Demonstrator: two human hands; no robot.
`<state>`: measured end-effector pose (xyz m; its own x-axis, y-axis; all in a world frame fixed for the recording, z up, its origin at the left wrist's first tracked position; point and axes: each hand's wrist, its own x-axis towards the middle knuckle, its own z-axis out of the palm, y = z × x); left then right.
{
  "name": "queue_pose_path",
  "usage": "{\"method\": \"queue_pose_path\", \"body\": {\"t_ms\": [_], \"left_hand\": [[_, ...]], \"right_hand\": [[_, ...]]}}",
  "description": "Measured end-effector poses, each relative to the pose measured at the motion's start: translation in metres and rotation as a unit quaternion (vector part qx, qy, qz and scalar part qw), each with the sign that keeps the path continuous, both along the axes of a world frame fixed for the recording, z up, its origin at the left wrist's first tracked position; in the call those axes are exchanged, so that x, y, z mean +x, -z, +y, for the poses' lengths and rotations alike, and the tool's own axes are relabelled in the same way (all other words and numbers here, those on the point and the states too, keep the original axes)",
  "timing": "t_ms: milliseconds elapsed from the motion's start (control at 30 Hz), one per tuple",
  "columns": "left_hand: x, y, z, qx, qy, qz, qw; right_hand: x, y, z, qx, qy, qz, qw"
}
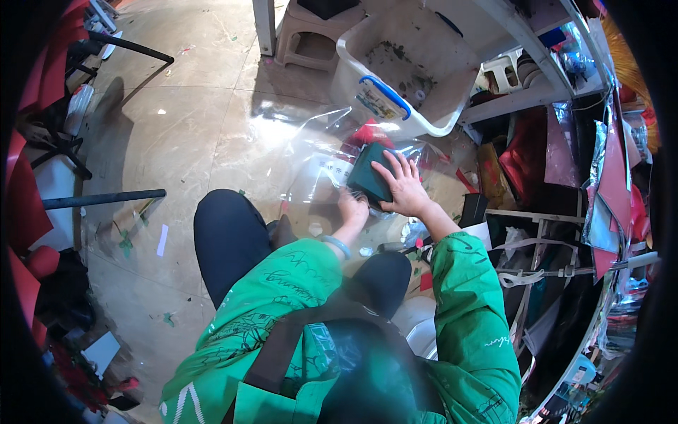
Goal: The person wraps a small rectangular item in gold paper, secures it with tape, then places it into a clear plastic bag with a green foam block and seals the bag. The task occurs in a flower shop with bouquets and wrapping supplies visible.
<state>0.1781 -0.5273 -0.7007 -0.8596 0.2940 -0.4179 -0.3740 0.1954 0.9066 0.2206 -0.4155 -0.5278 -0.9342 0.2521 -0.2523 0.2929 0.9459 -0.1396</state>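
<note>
A dark green block (365,172), perhaps floral foam, stands tilted among crumpled clear plastic film (312,185) near the floor. My right hand (405,183) grips it from the right, fingers spread over its top face and thumb at the lower edge. At the block's lower left corner is my left hand (354,205), its fingers curled and blurred against the plastic. What those fingertips hold is hidden. Just behind the block lies something red (368,135) under the film. White material bearing writing (333,167) shows through the plastic on the left.
A white plastic tub (349,66) with a blue handle stands ahead, beside a beige stool (310,45). To the right are shelves (535,216) with wrapping sheets. Black metal legs (106,199) reach in from the left. Leaf scraps (125,243) litter the floor.
</note>
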Motion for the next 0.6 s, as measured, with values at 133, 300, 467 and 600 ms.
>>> {"method": "queue_pose_path", "body": {"t_ms": [133,300,467,600], "left_hand": [[-0.017,-0.033,-0.011,-0.102,0.049,0.056,0.992],[-0.018,-0.001,-0.010,-0.092,0.073,0.061,0.991],[-0.016,0.008,-0.013,-0.025,0.044,0.014,0.999],[-0.024,-0.024,-0.020,-0.053,0.091,-0.005,0.994]], "right_hand": [[-0.021,0.007,-0.027,-0.055,0.120,0.076,0.988],[-0.039,0.014,-0.036,-0.003,0.186,0.027,0.982],[-0.039,0.016,-0.038,0.018,0.171,0.031,0.985],[-0.038,0.017,-0.035,0.020,0.160,0.070,0.984]]}}
